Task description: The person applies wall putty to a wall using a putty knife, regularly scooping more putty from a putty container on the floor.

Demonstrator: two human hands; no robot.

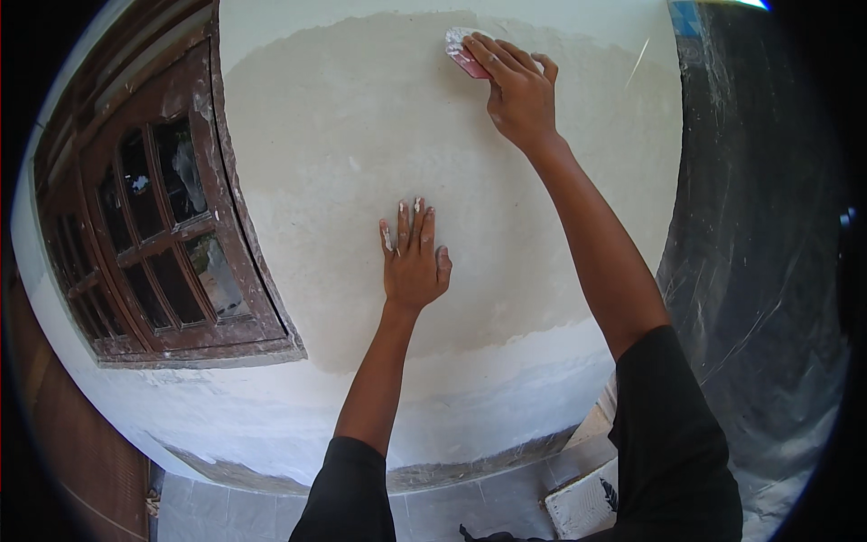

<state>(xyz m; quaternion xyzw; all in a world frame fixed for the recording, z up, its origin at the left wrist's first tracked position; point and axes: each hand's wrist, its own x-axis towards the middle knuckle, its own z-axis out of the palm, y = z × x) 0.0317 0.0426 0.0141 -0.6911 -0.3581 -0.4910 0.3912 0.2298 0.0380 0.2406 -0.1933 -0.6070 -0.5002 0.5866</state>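
Observation:
High on the plastered wall (334, 135), my right hand (519, 99) grips a small pink pad (468, 63) with white residue on it, pressed to the upper part of a large beige patch. My left hand (414, 262) rests lower down against the same wall, fingers spread and pointing upward, with white smudges on its fingertips and nothing held. Around the beige patch the wall is paler white, along its top and lower band.
A brown wooden window (170, 237) with glass panes is set in the wall at left. A dark plastic sheet (759, 226) hangs at right. Grey floor tiles (248, 515) run along the wall's foot, with a white spattered object (578, 497) at bottom right.

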